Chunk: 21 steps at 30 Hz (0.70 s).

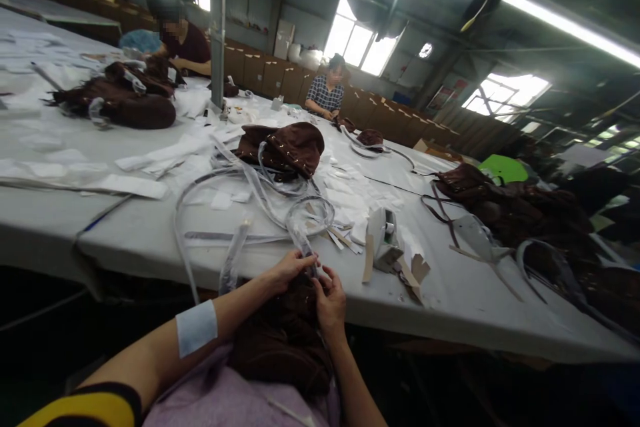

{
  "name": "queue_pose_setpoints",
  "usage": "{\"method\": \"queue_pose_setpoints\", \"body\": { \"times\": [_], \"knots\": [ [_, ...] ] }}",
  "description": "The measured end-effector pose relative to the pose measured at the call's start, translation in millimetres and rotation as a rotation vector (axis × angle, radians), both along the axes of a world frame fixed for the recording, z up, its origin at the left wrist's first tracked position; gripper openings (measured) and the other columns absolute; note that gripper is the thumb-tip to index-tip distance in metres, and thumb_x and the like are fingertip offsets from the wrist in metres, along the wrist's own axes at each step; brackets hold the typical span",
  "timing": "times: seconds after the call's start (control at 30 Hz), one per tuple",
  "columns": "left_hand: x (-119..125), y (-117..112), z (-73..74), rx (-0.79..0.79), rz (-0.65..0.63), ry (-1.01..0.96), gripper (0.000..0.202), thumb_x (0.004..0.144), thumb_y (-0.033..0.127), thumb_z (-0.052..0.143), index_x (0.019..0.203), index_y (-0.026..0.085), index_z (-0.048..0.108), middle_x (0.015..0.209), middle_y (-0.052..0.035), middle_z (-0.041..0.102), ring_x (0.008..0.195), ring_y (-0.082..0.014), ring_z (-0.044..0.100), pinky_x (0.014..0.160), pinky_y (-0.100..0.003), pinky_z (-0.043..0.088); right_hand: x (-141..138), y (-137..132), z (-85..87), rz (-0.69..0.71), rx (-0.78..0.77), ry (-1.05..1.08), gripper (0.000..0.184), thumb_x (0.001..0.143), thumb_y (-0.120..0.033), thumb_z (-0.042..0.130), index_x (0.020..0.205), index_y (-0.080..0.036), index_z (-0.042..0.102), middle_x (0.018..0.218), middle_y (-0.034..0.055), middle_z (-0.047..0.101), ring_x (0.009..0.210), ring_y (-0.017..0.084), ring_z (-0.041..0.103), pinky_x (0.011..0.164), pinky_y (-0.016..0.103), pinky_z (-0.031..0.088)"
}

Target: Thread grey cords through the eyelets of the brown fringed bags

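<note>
My left hand (293, 269) pinches a bag strap (300, 237) wrapped in clear plastic, at the table's front edge. Close beside it, my right hand (330, 300) has its thumb and fingers curled at the same strap's lower end; the exact grip is partly hidden. Below both hands a dark brown bag (283, 340) rests against my lap. The strap loops up over the table toward another brown bag (295, 150) with metal eyelets. Left of my hands, a second plastic-wrapped strip (233, 257) hangs over the edge.
A tape dispenser (385, 240) stands to the right among paper scraps. Brown bags (505, 203) are heaped at the far right, others (120, 103) at the left. A metal post (217, 33) rises from the white table (450, 307). Two people (325, 93) work across it.
</note>
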State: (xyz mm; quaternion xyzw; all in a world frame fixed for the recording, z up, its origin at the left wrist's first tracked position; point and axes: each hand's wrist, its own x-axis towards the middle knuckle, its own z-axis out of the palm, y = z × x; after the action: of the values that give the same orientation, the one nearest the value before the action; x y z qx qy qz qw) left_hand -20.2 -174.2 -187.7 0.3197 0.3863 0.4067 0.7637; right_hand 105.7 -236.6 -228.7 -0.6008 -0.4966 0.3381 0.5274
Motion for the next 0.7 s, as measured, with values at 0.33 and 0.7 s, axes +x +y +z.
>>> {"method": "queue_pose_setpoints", "body": {
  "times": [0.33, 0.7],
  "knots": [
    [2, -4, -27.8, 0.189, 0.026, 0.151, 0.026, 0.067, 0.035, 0.07, 0.077, 0.011, 0.067, 0.067, -0.0015, 0.064, 0.061, -0.0131, 0.056, 0.061, -0.024, 0.043, 2, 2, -7.1, -0.035, -0.066, -0.135, 0.054, 0.076, -0.047, 0.061, 0.121, -0.018, 0.059, 0.113, 0.0118, 0.068, 0.103, 0.028, 0.064, 0.09, 0.04, 0.05],
    [11, -28, -43.8, 0.437, -0.001, 0.426, 0.01, 0.071, 0.017, 0.059, 0.076, 0.015, 0.067, 0.078, -0.003, 0.065, 0.078, -0.0188, 0.056, 0.077, -0.028, 0.043, 28, 45, 28.2, 0.149, -0.299, 0.034, 0.052, 0.072, -0.057, 0.063, 0.103, -0.015, 0.067, 0.099, 0.0094, 0.072, 0.094, 0.025, 0.066, 0.077, 0.031, 0.053]
  ]
}}
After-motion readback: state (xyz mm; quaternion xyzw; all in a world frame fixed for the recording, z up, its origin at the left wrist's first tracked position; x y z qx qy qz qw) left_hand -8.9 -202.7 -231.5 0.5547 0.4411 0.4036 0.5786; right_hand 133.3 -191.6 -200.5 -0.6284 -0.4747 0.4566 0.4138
